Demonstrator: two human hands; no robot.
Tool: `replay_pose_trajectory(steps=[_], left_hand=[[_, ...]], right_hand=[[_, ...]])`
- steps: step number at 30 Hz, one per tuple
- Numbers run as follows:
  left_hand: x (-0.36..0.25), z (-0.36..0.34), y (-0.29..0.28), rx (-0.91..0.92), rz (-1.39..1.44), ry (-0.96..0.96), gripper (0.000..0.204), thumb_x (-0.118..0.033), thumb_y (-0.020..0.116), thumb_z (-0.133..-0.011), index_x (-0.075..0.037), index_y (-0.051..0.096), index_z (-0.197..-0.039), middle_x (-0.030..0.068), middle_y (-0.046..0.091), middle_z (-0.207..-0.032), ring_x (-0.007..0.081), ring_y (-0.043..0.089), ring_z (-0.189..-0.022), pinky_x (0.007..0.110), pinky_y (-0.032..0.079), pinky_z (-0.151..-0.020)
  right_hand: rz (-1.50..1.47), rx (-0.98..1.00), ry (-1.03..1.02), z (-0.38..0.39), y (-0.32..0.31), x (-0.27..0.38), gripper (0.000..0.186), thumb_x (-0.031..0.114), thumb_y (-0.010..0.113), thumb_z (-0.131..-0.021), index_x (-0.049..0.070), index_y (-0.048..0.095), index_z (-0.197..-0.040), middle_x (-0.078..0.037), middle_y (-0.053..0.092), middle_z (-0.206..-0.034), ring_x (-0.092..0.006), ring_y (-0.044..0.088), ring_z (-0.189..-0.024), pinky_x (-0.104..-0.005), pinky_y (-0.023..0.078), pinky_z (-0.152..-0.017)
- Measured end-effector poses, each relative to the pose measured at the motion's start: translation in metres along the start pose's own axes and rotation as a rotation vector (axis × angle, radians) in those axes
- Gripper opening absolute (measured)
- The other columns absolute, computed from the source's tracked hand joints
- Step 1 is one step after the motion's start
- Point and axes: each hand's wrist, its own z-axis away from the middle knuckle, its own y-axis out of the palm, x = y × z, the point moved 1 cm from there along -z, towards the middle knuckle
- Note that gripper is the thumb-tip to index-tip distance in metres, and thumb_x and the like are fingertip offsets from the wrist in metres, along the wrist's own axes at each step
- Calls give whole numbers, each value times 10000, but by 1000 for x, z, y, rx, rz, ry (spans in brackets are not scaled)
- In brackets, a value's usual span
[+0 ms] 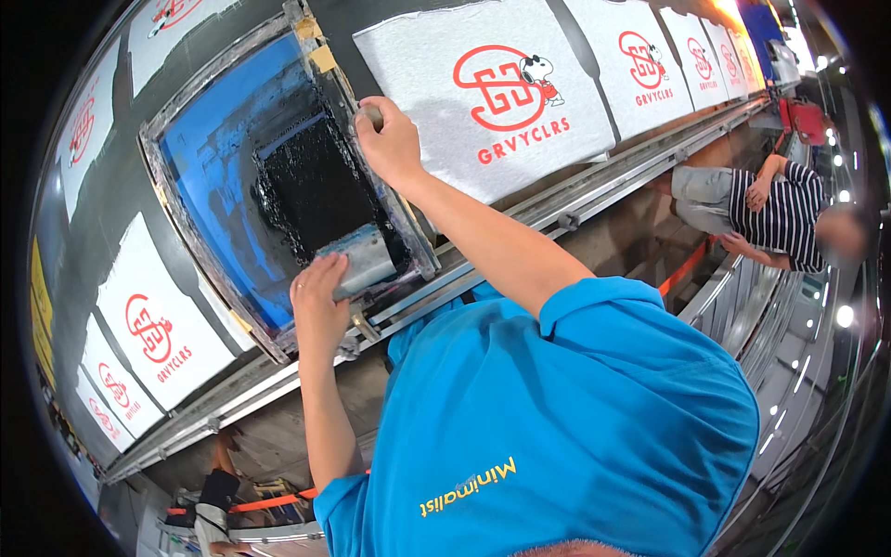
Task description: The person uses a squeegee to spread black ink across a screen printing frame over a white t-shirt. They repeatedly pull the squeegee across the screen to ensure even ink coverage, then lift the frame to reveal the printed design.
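A screen-printing frame (263, 336) with blue mesh lies across the printing table, and wet black ink (311, 186) covers the mesh's middle. My left hand (320, 292) is closed on the left end of a grey squeegee (367, 258), which rests on the mesh at the near end of the ink. At the frame's right side, my right hand (390, 139) is closed round a small greyish grip that its fingers partly hide. Just right of that hand lies a white fabric piece (408, 70) with a red print and a cartoon dog.
More printed white pieces (153, 320) lie along the dark table on both sides. A metal rail (520, 237) runs along the near edge, with a clamp (364, 327) by the frame. A person in a striped shirt (784, 218) is at right, another (218, 501) at lower left.
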Motion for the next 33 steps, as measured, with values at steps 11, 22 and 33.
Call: replay_pose_trajectory(steps=[11, 22, 33], left_hand=[[62, -114, -83, -7, 5, 57, 408, -81, 846, -832, -92, 774, -1234, 149, 781, -1215, 375, 717, -1137, 456, 522, -1024], [99, -215, -94, 193, -34, -124, 290, -213, 795, -929, -99, 754, -1192, 201, 764, -1020, 383, 728, -947, 440, 546, -856], [81, -149, -58, -25, -77, -145, 333, -72, 742, -846, -163, 805, -1159, 150, 787, -1101, 392, 742, -1025, 467, 578, -892]], right_hand=[[93, 44, 26, 13, 36, -7, 348, 270, 710, -965, 100, 663, -1265, -197, 759, -896, -393, 744, -840, -481, 564, -801], [297, -66, -537, -17, 33, 47, 425, 390, 805, -893, 62, 740, -1156, -123, 771, -1053, -327, 730, -1032, -485, 480, -1021], [684, 484, -841, 13, 69, 32, 136, 133, 742, -803, 89, 700, -925, -76, 701, -938, -293, 681, -965, -454, 473, -908]])
